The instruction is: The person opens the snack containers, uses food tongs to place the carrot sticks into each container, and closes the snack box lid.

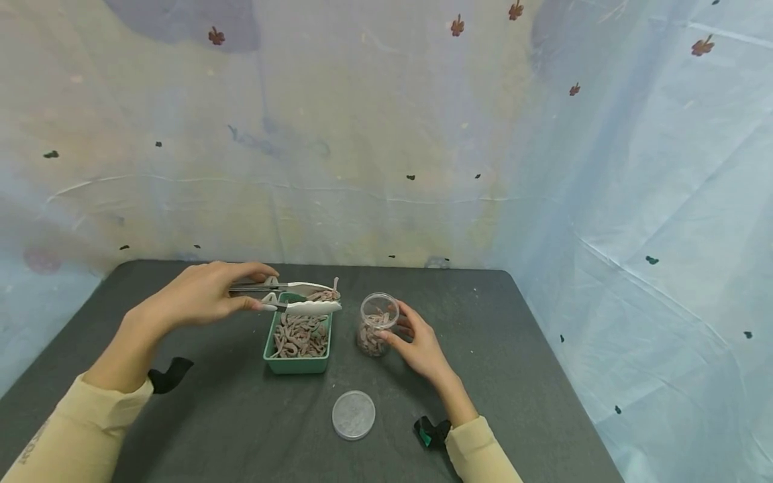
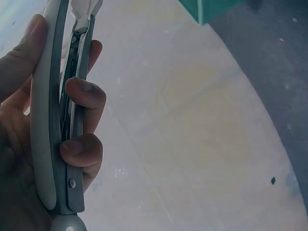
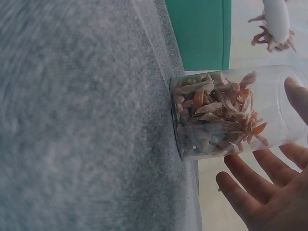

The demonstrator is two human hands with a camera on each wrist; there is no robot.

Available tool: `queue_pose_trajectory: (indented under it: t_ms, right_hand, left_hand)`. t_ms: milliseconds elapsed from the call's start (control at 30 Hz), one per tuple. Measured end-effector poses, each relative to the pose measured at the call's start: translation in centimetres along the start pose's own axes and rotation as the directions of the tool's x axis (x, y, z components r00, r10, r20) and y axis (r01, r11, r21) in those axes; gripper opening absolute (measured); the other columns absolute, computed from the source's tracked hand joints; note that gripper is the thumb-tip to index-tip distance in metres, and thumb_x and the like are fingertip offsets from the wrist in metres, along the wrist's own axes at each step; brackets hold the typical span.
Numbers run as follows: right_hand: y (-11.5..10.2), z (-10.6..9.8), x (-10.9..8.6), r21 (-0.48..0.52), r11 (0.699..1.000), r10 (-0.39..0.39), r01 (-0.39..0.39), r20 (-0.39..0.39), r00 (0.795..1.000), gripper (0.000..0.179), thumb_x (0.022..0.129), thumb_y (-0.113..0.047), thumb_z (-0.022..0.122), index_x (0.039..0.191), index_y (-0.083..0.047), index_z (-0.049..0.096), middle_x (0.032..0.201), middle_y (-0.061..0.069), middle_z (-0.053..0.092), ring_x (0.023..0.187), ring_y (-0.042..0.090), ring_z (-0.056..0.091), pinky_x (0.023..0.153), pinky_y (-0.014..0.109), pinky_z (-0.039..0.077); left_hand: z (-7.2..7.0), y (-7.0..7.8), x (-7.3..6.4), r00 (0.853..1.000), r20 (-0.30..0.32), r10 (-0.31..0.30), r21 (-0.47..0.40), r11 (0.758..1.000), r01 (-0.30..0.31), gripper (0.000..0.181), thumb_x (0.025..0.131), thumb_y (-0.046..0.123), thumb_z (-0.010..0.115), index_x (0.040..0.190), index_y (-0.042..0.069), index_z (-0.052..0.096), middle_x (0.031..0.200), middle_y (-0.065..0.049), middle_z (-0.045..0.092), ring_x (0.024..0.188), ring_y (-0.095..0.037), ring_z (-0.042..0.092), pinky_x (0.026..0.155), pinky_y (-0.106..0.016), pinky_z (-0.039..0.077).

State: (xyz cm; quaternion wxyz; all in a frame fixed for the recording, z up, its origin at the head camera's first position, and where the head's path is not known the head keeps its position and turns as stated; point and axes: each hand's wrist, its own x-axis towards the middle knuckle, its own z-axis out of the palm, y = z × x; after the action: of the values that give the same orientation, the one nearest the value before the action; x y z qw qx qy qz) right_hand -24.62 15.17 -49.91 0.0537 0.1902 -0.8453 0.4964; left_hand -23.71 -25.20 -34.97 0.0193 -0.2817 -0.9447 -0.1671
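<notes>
My left hand (image 1: 202, 295) grips a pair of tongs (image 1: 314, 308), thumb on one arm and curled fingers on the other in the left wrist view. Between the tong tips is a clump of brownish-grey strips (image 1: 325, 295), held above the green tray (image 1: 297, 366). More such strips (image 1: 300, 335) fill that tray. A lidless clear plastic jar (image 3: 269, 106) stands upright on the table, partly filled with similar strips (image 3: 216, 110). My right hand (image 1: 423, 343) holds the jar from its right side, thumb near the rim and fingers around the far side.
A round clear lid (image 1: 353, 416) lies flat on the dark table (image 1: 241, 429), in front of the jar. Black straps (image 1: 172, 376) are on the wrists. A pale patterned sheet (image 1: 362, 134) hangs behind the table and along its right side.
</notes>
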Motion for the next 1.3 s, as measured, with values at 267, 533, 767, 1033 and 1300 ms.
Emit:
queue_pose_trajectory:
  t_ms: [267, 533, 767, 1033, 1300]
  right_hand:
    - [0.0, 0.0, 0.1, -0.012, 1.0, 0.004, -0.004, 0.004, 1.0, 0.073, 0.097, -0.028, 0.077, 0.16, -0.014, 0.041, 0.151, 0.013, 0.053, 0.131, 0.031, 0.06, 0.105, 0.054, 0.05]
    - [-0.1, 0.0, 0.2, -0.017, 1.0, 0.008, -0.008, -0.004, 1.0, 0.072, 0.097, -0.03, 0.077, 0.159, -0.015, 0.043, 0.151, 0.011, 0.054, 0.131, 0.031, 0.061, 0.104, 0.053, 0.051]
    - [0.0, 0.0, 0.2, -0.01, 1.0, 0.009, -0.009, 0.0, 1.0, 0.071, 0.098, -0.029, 0.077, 0.159, -0.016, 0.043, 0.151, 0.011, 0.054, 0.131, 0.032, 0.06, 0.104, 0.053, 0.051]
    - [0.0, -0.1, 0.2, -0.011, 1.0, 0.013, -0.013, 0.001, 1.0, 0.072, 0.098, -0.03, 0.076, 0.159, -0.013, 0.042, 0.151, 0.014, 0.053, 0.131, 0.034, 0.06, 0.103, 0.054, 0.052]
    - [0.2, -0.1, 0.2, -0.025, 1.0, 0.01, -0.01, 0.005, 1.0, 0.073, 0.097, -0.03, 0.077, 0.159, -0.009, 0.042, 0.15, 0.016, 0.055, 0.131, 0.035, 0.06, 0.104, 0.053, 0.052]
  left_hand:
    - [0.1, 1.0, 1.7, 1.0, 0.006, 0.008, -0.043, 0.999, -0.007, 0.055, 0.097, 0.037, 0.075, 0.148, 0.027, 0.057, 0.136, -0.008, 0.069, 0.08, -0.01, 0.067, 0.066, -0.035, 0.046]
    - [0.2, 2.3, 3.2, 0.999, -0.018, 0.036, -0.077, 0.996, -0.038, 0.055, 0.097, 0.041, 0.074, 0.148, 0.028, 0.057, 0.136, -0.006, 0.069, 0.085, -0.012, 0.068, 0.07, -0.038, 0.048]
    - [0.9, 3.1, 4.8, 0.998, -0.022, 0.053, -0.096, 0.994, -0.055, 0.056, 0.097, 0.04, 0.075, 0.148, 0.029, 0.057, 0.136, -0.005, 0.069, 0.099, -0.019, 0.071, 0.072, -0.04, 0.049]
    - [1.8, 4.2, 6.4, 0.997, -0.018, 0.077, -0.135, 0.988, -0.079, 0.054, 0.096, 0.036, 0.076, 0.147, 0.03, 0.058, 0.135, -0.005, 0.069, 0.078, -0.011, 0.065, 0.062, -0.035, 0.044]
    - [2.8, 4.7, 7.1, 0.995, 0.005, 0.1, -0.142, 0.985, -0.098, 0.054, 0.096, 0.033, 0.078, 0.145, 0.027, 0.059, 0.133, -0.007, 0.07, 0.093, -0.019, 0.071, 0.066, -0.037, 0.047]
